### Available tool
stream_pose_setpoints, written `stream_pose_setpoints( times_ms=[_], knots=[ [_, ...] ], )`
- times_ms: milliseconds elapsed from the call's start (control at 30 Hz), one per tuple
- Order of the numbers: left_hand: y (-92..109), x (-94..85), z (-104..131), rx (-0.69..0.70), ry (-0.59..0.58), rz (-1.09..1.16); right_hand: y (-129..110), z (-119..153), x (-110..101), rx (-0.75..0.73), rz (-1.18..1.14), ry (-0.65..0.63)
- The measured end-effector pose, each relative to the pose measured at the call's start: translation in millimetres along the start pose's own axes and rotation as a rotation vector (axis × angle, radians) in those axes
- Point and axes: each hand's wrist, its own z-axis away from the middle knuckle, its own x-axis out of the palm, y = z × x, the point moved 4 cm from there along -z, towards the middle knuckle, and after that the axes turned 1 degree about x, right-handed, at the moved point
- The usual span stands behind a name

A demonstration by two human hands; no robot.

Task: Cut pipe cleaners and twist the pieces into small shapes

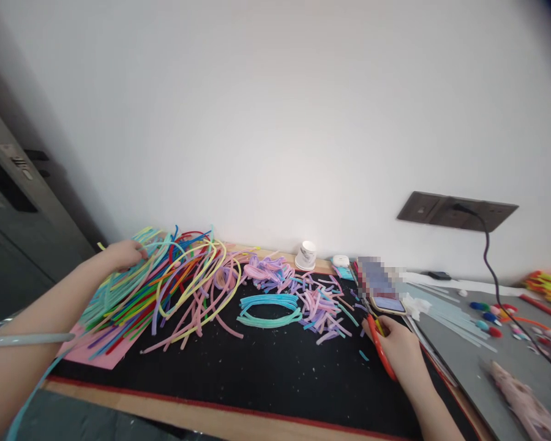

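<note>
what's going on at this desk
A person's right hand holds a red-handled tool. The left hand is at the pile of colourful stems; its grip is unclear. Between the hands, curved blue and mint stems and short pastel pieces lie on the black mat.

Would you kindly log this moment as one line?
left hand: at long pipe cleaners | right hand: holds orange-handled tool | black mat: blue bundle, teal bundle
</note>
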Motion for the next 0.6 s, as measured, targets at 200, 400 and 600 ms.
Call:
stream_pose_setpoints(
  times_ms=[200,400,600],
  knots=[
    [1.5,10.7,7.5,-0.009,-0.1,-0.116,-2.7,0.6,-0.6,-0.005,0.015,-0.001],
    [3.2,8.3,1.9,0.043,-0.054,-0.235,-3.8,0.7,-0.2,0.009,0.028,-0.026],
    [2.9,14.1,0.6,0.078,-0.046,-0.251,-5.2,1.5,-1.1,0.016,0.023,-0.032]
  ],
)
